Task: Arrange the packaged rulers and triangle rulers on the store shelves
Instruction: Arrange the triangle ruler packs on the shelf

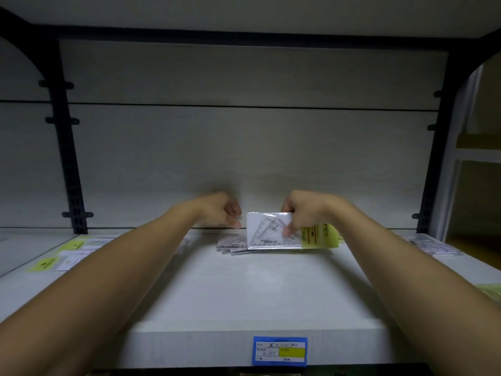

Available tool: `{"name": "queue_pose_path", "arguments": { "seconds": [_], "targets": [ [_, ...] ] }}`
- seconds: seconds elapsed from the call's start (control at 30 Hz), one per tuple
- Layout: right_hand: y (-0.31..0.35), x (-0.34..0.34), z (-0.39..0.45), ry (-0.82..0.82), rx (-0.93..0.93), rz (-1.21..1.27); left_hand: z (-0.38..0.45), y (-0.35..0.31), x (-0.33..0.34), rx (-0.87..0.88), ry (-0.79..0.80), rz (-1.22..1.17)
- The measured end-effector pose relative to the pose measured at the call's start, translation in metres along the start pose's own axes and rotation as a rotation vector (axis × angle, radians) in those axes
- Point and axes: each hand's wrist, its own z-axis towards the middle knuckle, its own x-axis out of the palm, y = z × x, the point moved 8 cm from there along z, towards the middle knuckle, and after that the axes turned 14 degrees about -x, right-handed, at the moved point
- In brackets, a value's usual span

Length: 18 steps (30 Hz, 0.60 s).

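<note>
Two bare arms reach far into a white store shelf. The right hand holds a packaged triangle ruler at its right end. The fingers curl over the top of the pack and the thumb presses on its front, so the grip is closed on it. The pack is clear plastic with a see-through triangle inside and a yellow-green card at the right end. It stands up on its long edge near the back of the shelf, with its bottom edge on or just over the shelf; I cannot tell which. The left hand is just beside the left edge of the pack. Its fingers are loosely curled and hold nothing, and its grip is not on the pack. A small pile of packs lies flat on the shelf just to the left of the standing pack, partly behind it. More packs with yellow-green cards lie flat on the far left of the shelf, and some others lie on the far right. A blue price tag with a yellow patch is stuck on the front edge of the shelf.
</note>
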Motion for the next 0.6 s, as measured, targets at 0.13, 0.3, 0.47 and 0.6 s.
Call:
{"name": "queue_pose_path", "arguments": {
  "seconds": [0.13,0.3,0.47,0.6],
  "targets": [
    [0.01,0.013,0.026,0.029,0.008,-0.017,-0.006,0.017,-0.007,-0.008,-0.01,-0.013],
    [0.01,0.031,0.045,0.029,0.021,-0.037,-0.019,0.032,-0.016,-0.016,-0.033,0.002],
    [0.005,0.04,0.052,0.008,0.037,-0.055,-0.023,0.037,-0.022,-0.01,-0.037,-0.003],
    [0.007,0.027,0.045,-0.061,-0.018,-0.067,-0.021,0.034,-0.021,0.007,-0.027,-0.017]
  ]
}}
